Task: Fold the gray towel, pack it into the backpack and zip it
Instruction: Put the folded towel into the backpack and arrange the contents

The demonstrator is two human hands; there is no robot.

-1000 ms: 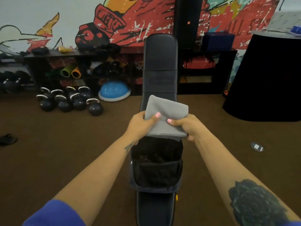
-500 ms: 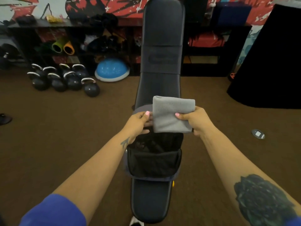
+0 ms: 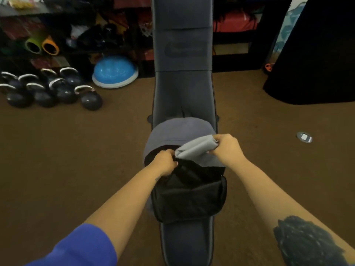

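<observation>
The folded gray towel (image 3: 194, 149) is held low over the mouth of the open backpack (image 3: 189, 200), which lies on a dark padded bench (image 3: 183, 89). My right hand (image 3: 226, 148) grips the towel's far right end. My left hand (image 3: 165, 163) pinches the black lining at the backpack's opening, right beside the towel's left end. The backpack's gray outer shell (image 3: 172, 131) shows behind the towel, and its black inner flap hangs toward me. The towel's lower edge is dipping into the opening.
Brown carpet surrounds the bench. Several kettlebells (image 3: 57, 89) and a blue balance dome (image 3: 115, 72) sit on the floor at the left, in front of dark shelves. A large black covered object (image 3: 315, 54) stands at the right. A small gray device (image 3: 304, 137) lies on the carpet.
The towel has come down from above the bench to the backpack's mouth. My left hand let go of the towel and took hold of the backpack's opening. The camera tilted downward.
</observation>
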